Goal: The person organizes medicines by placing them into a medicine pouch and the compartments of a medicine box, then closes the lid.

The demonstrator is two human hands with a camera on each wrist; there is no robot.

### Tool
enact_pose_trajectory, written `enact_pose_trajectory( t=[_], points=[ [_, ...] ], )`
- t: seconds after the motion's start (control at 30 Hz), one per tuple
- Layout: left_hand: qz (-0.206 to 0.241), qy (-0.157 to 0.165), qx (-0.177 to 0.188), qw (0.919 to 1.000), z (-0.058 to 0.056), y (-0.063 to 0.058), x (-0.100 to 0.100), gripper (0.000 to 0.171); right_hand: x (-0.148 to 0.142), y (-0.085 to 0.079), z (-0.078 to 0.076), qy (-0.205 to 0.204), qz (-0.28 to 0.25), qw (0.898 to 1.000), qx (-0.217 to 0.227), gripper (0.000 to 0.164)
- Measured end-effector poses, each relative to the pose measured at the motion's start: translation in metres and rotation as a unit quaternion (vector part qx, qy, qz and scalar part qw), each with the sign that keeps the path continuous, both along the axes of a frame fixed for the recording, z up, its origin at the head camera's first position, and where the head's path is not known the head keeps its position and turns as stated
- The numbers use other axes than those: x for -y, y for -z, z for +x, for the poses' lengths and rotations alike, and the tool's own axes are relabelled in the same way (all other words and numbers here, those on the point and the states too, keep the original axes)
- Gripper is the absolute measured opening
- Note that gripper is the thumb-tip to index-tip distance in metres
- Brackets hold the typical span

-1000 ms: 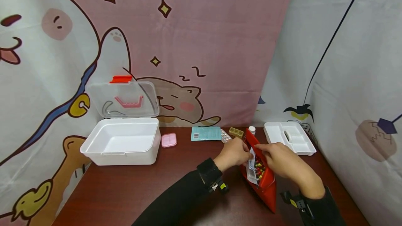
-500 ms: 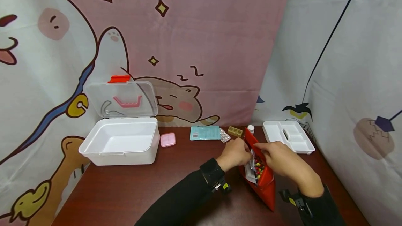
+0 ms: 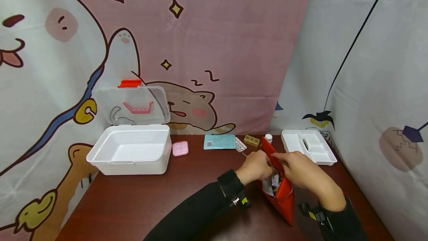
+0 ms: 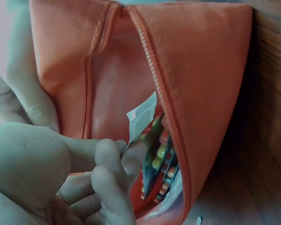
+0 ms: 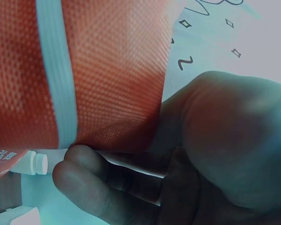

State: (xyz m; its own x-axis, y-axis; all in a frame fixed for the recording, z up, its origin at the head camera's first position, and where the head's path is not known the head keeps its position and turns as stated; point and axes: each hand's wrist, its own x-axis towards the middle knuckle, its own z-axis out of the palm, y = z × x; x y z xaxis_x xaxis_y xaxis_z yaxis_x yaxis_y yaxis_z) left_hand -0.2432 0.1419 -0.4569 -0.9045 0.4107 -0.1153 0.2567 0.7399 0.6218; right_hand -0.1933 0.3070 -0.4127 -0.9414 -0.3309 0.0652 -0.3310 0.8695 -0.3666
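Note:
A red zippered pouch (image 3: 283, 205) stands with its mouth open on the brown table between both hands. My left hand (image 3: 256, 166) reaches into the mouth; in the left wrist view its thumb and fingers pinch the lower end of a small white packet (image 4: 141, 119). Beside that packet, blister packs (image 4: 165, 159) with red and yellow pills fill the pouch. My right hand (image 3: 299, 171) grips the pouch's right side near the top, index finger along the edge. A pale strap (image 5: 58, 70) crosses the pouch's outside in the right wrist view.
At left stands a white box (image 3: 133, 169) with its clear lid (image 3: 157, 103) raised. Along the back lie a pink case (image 3: 180, 148), teal packet (image 3: 219, 141), blister pack (image 3: 240, 144), gold pack (image 3: 251, 141) and white bottle (image 3: 268, 138). A white divided tray (image 3: 294, 137) sits back right.
My left hand has moved slightly right and deeper into the pouch, covering more of its contents. The right hand has kept its hold on the pouch.

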Motion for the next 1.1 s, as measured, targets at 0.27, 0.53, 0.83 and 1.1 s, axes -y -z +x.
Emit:
enact_pose_trajectory(
  t=[0.27, 0.53, 0.83, 1.1],
  points=[
    [-0.011, 0.015, -0.001, 0.9998, 0.002, 0.003, -0.002, 0.044, -0.001, -0.001, 0.000, -0.004, 0.002, 1.000, -0.006, 0.035],
    [-0.027, 0.031, -0.009, 0.9991, 0.003, 0.000, 0.001, 0.035, -0.001, -0.002, 0.000, 0.000, 0.005, 1.000, 0.000, 0.036],
    [0.017, 0.013, 0.000, 0.9998, -0.004, -0.007, 0.011, 0.029, -0.001, -0.001, 0.001, 0.004, -0.002, 1.000, 0.005, 0.036],
    [0.016, -0.006, -0.013, 0.9998, -0.021, -0.009, 0.028, 0.023, 0.000, -0.003, 0.001, 0.011, -0.001, 1.000, 0.022, 0.038]
  ],
)
